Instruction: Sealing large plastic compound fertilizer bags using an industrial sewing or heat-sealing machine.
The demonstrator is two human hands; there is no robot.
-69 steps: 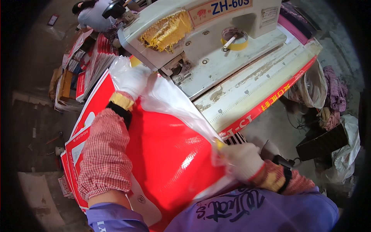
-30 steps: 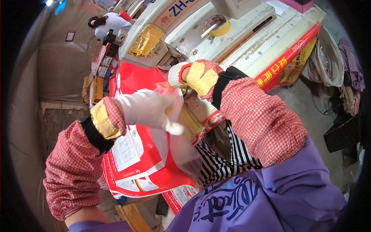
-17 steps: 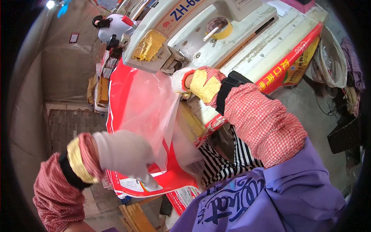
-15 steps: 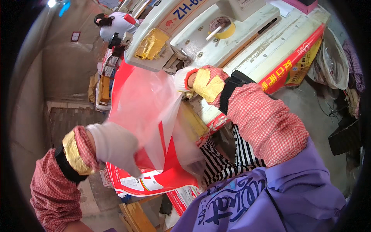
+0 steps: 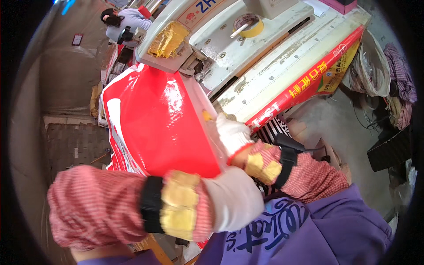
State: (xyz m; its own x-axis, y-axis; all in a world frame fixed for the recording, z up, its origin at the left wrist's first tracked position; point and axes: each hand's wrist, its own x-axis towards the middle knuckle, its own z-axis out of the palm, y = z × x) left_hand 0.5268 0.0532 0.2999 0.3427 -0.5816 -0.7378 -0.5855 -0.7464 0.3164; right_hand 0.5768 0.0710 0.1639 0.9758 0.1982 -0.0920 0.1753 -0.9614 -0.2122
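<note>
A glossy red and white plastic bag (image 5: 163,123) lies below the head of a grey industrial sewing machine (image 5: 260,48), with a strip of translucent film along its right edge. My right hand (image 5: 232,134), in a white knitted glove, is at that edge beside the work table, fingers closed on it. My left hand (image 5: 236,198), also white-gloved, reaches across the near end of the bag. It is smeared by motion, and its fingers are hidden. Both forearms wear red checked sleeves with black straps and yellow tape.
A roll of yellow tape (image 5: 252,29) rests on the machine bed with a white stick in it. Red and yellow sheeting (image 5: 309,84) covers the table's front edge. An open sack (image 5: 371,66) stands at right, near a black box (image 5: 392,148). Another person (image 5: 126,25) is at far left.
My left hand has swept rightward across the bag's near end. My right hand has come down toward me along its edge. The red face now lies spread where translucent film was raised.
</note>
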